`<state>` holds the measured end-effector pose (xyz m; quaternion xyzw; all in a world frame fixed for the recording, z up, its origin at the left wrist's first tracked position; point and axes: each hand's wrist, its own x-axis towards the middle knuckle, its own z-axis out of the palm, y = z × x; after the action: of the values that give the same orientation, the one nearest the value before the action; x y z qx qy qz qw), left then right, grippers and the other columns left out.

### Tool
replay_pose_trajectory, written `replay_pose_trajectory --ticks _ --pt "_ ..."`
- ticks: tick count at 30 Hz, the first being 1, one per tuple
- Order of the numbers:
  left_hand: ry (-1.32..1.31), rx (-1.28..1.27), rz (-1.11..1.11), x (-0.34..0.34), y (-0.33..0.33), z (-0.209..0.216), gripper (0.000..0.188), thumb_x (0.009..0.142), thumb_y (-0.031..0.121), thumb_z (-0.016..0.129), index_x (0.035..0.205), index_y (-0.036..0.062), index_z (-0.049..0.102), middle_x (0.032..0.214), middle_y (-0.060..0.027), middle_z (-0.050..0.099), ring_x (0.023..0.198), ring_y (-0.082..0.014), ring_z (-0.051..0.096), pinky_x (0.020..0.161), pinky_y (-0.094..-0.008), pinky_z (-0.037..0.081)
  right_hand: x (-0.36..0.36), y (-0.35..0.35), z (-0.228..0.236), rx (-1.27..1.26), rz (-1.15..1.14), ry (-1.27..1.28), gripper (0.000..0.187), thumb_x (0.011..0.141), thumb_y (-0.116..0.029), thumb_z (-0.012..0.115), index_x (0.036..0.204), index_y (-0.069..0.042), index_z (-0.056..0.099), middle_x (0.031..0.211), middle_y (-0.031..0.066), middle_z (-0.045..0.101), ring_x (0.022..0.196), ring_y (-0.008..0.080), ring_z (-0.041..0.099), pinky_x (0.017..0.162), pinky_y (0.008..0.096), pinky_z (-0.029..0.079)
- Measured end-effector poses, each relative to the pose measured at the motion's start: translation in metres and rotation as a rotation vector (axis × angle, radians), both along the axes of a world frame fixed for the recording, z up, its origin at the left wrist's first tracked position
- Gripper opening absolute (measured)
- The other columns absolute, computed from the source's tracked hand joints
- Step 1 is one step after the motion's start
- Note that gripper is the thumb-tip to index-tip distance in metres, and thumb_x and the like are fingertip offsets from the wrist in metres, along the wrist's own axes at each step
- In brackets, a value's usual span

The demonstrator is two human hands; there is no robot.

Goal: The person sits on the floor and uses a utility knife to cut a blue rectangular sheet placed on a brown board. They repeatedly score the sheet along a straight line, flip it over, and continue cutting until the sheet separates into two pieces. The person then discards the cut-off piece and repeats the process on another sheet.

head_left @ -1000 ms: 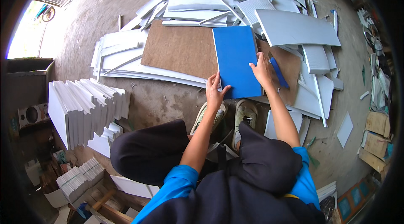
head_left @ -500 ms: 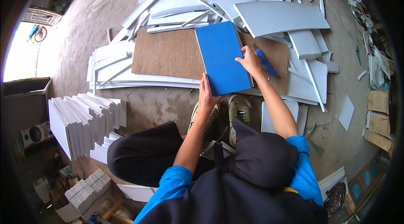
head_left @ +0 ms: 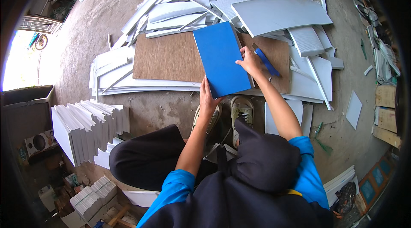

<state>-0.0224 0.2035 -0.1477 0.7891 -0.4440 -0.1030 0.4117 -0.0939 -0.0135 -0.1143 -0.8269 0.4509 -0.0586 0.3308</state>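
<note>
A flat blue rectangular board (head_left: 222,59) lies slightly tilted on a brown wooden board (head_left: 167,56), a darker edge showing along its right side. My left hand (head_left: 208,99) grips its lower left corner, fingers along the left side and thumb at the bottom edge. At the right edge my right hand (head_left: 249,62) is closed on it, thumb over the blue face. Just right of that hand, a cutter knife with a blue handle (head_left: 267,62) rests on the wood, its blade pointing away from me.
White foam sheets (head_left: 128,83) lie under the wooden board. Beyond it spreads a heap of white offcuts (head_left: 184,11), with a large curved panel (head_left: 282,14) at its right. A stack of white pieces (head_left: 81,129) stands at the left. My shoes (head_left: 242,110) are close to the board.
The whole view has shifted slightly. Both hands keep their hold on the blue board, which has hardly moved on the wood.
</note>
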Motion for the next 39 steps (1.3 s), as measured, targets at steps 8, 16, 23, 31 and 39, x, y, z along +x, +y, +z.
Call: replay_pose_trajectory --ticks 8,16,23,31,39 --pt "0.230 0.003 0.092 0.001 -0.007 0.014 0.086 0.070 0.020 0.072 0.132 -0.0039 0.018 0.121 -0.0238 0.032 0.110 -0.0358 0.039 0.092 -0.0407 0.036 0.000 0.000 -0.006 0.039 -0.001 -0.013 0.047 0.067 -0.018 0.072 0.104 -0.007 0.045 0.102 0.0157 0.055 0.098 0.0313 0.053 0.078 0.0411 0.045" --pt "0.215 0.059 0.263 -0.010 -0.022 0.005 0.078 0.079 0.009 0.060 0.139 0.0078 0.010 0.112 -0.0256 0.031 0.100 -0.0380 0.043 0.090 -0.0418 0.036 0.000 0.004 -0.008 0.043 0.029 -0.066 0.046 0.069 -0.014 0.070 0.106 -0.008 0.044 0.106 0.0164 0.051 0.101 0.0340 0.050 0.081 0.0418 0.043" --pt "0.313 0.078 0.257 -0.007 -0.021 0.021 0.079 0.077 0.013 0.062 0.138 0.0108 0.013 0.114 -0.0250 0.030 0.105 -0.0374 0.039 0.089 -0.0433 0.036 0.001 0.012 0.004 -0.002 0.037 -0.019 0.048 0.069 -0.013 0.069 0.107 -0.008 0.041 0.105 0.0169 0.051 0.101 0.0340 0.049 0.082 0.0421 0.043" --pt "-0.328 0.182 0.267 0.054 -0.077 0.042 0.074 0.074 0.026 0.063 0.131 0.0000 0.023 0.122 -0.0241 0.033 0.113 -0.0389 0.033 0.097 -0.0471 0.027 0.000 0.012 0.001 0.012 0.029 -0.005 0.049 0.070 -0.015 0.069 0.108 -0.009 0.040 0.103 0.0174 0.051 0.099 0.0347 0.050 0.081 0.0423 0.043" --pt "-0.527 0.164 0.051 0.139 -0.167 0.011 0.059 0.080 0.040 0.056 0.121 -0.0002 0.039 0.117 -0.0156 0.043 0.115 -0.0304 0.036 0.101 -0.0459 0.023 0.002 0.015 0.002 -0.023 0.025 -0.086 0.052 0.068 -0.011 0.071 0.110 -0.009 0.041 0.094 0.0126 0.052 0.090 0.0280 0.052 0.077 0.0384 0.044"
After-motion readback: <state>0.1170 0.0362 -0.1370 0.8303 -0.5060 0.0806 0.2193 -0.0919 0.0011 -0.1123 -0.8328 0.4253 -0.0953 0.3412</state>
